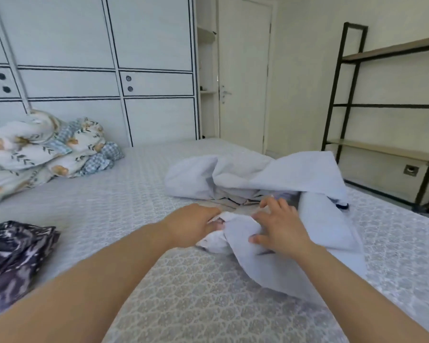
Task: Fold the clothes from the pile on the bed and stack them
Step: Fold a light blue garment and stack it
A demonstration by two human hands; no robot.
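Note:
A crumpled pile of pale lilac-white clothes (270, 179) lies on the bed (134, 194), right of centre. Both my hands are at its near edge. My left hand (193, 224) grips a bunched white piece (216, 240), its fingers tucked into the fabric. My right hand (280, 226) lies on the pale cloth with fingers spread and slightly bent, the thumb pressing the fabric. Beige and darker pieces (235, 203) peek out under the pile. A dark patterned garment (13, 258) lies on the bed at the left.
A floral and checked duvet (42, 149) is heaped at the far left of the bed. White wardrobe doors (97, 70) stand behind. A black metal shelf rack (382, 105) stands to the right, and a closed door (245, 75) lies beyond the bed.

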